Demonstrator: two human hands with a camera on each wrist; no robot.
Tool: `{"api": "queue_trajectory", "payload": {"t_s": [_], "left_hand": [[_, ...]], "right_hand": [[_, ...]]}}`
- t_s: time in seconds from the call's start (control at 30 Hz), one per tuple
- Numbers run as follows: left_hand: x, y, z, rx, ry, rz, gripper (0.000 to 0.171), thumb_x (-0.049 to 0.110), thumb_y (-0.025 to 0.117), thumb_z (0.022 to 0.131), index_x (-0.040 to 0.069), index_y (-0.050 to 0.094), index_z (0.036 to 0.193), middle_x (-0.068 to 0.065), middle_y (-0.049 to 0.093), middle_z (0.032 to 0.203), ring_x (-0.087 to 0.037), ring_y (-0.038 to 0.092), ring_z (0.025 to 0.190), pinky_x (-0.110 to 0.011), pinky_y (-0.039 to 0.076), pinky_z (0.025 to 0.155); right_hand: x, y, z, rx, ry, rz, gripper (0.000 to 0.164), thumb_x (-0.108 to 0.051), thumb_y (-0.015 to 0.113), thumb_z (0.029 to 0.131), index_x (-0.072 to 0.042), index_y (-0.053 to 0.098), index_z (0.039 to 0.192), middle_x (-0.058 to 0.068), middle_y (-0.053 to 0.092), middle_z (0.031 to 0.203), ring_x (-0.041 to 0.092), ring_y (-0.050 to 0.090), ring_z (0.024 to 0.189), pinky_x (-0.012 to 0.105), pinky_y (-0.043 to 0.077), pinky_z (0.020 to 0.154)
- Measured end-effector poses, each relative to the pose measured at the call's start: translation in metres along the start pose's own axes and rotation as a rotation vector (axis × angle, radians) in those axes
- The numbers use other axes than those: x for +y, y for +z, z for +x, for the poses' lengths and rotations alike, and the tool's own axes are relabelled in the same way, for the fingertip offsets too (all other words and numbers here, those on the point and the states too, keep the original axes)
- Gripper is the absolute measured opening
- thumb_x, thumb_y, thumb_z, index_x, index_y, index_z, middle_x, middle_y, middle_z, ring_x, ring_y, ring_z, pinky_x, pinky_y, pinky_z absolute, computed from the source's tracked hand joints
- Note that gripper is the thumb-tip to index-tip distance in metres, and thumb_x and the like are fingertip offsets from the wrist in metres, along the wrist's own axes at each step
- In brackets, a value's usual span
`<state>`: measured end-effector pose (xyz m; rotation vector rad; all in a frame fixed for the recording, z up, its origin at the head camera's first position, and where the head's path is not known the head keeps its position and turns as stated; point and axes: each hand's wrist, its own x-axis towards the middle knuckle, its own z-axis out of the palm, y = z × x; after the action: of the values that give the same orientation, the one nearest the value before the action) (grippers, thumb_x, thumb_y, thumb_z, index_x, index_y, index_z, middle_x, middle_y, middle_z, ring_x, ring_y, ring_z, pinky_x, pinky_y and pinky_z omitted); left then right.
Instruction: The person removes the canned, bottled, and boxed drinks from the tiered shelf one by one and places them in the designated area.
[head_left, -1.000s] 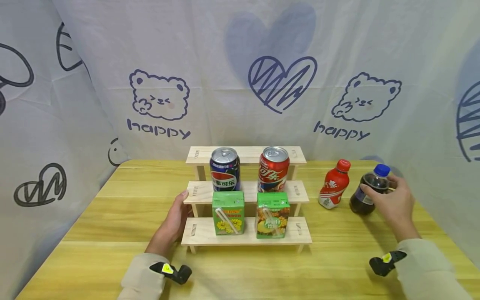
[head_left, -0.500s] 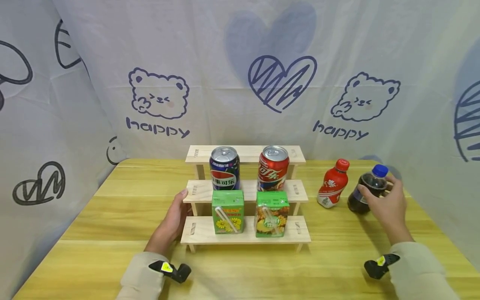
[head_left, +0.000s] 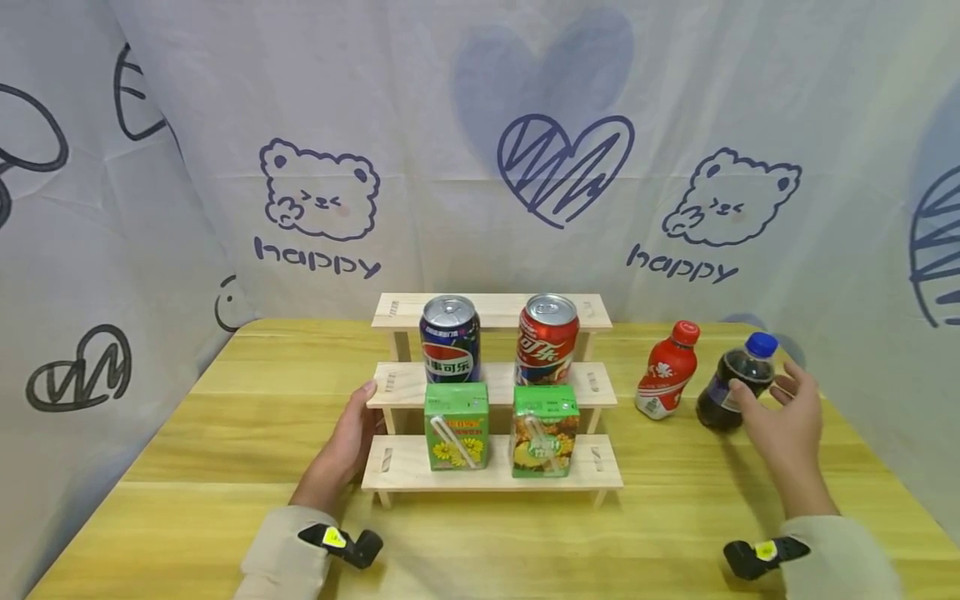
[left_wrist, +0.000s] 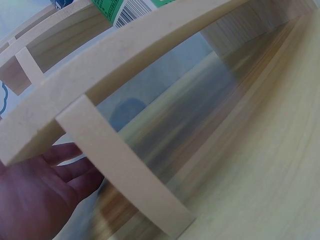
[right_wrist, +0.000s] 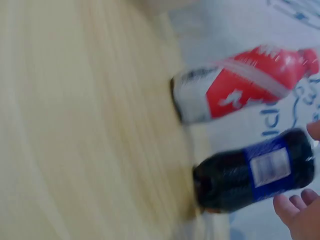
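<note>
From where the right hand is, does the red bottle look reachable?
Probably not straight across: the dark bottle stands between the right hand and the red bottle. Coming round the front seems possible.

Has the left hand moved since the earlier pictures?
No: in the head view, the left hand stays at the same spot by the left end of the rack.

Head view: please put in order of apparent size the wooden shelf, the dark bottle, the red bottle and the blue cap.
1. Wooden shelf
2. Dark bottle and red bottle: too alike to rank
3. Blue cap, smallest
</note>
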<state>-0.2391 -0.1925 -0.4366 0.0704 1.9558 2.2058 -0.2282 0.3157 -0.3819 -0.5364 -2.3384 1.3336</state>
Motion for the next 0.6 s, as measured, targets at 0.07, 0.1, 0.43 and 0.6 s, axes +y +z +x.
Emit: {"api": "queue_trajectory", "payload": {"t_s": [0.07,0.1,0.43,0.6], "left_hand": [[0.001,0.001,-0.001,0.002,-0.012,0.001,0.074,0.064,0.025,0.092,0.015,0.023,0.147,-0.014,0.03,0.148,-0.032,0.028,0.136,-0.048,0.024,0.107],[0.002,0.001,-0.001,0.003,-0.015,0.003,0.074,0.064,0.024,0.092,0.015,0.023,0.148,-0.014,0.029,0.149,-0.033,0.028,0.136,-0.048,0.023,0.108],[0.0,0.001,-0.002,-0.002,-0.006,0.015,0.072,0.062,0.02,0.094,0.014,0.024,0.147,-0.017,0.031,0.147,-0.033,0.032,0.132,-0.042,0.03,0.102],[-0.002,-0.001,0.002,0.003,-0.018,-0.001,0.07,0.061,0.021,0.094,0.015,0.025,0.147,-0.013,0.032,0.147,-0.031,0.031,0.133,-0.045,0.027,0.105]], "right_hand": [[-0.005,0.0,-0.009,0.041,0.008,0.041,0.076,-0.036,0.06,0.089,-0.014,0.019,0.149,0.015,0.032,0.146,0.031,0.036,0.132,0.046,0.034,0.104],[-0.007,0.0,-0.013,0.06,0.009,0.06,0.074,-0.035,0.061,0.089,-0.015,0.022,0.149,0.012,0.035,0.145,0.028,0.038,0.131,0.043,0.036,0.104],[-0.041,0.017,-0.057,0.11,-0.177,0.265,0.054,-0.016,0.067,0.087,-0.008,0.044,0.136,-0.01,0.052,0.111,0.004,0.053,0.101,0.006,0.042,0.078],[-0.071,0.03,-0.078,0.017,-0.284,0.276,0.053,-0.017,0.066,0.088,-0.011,0.045,0.135,0.0,0.054,0.12,0.007,0.054,0.106,0.007,0.043,0.081]]}}
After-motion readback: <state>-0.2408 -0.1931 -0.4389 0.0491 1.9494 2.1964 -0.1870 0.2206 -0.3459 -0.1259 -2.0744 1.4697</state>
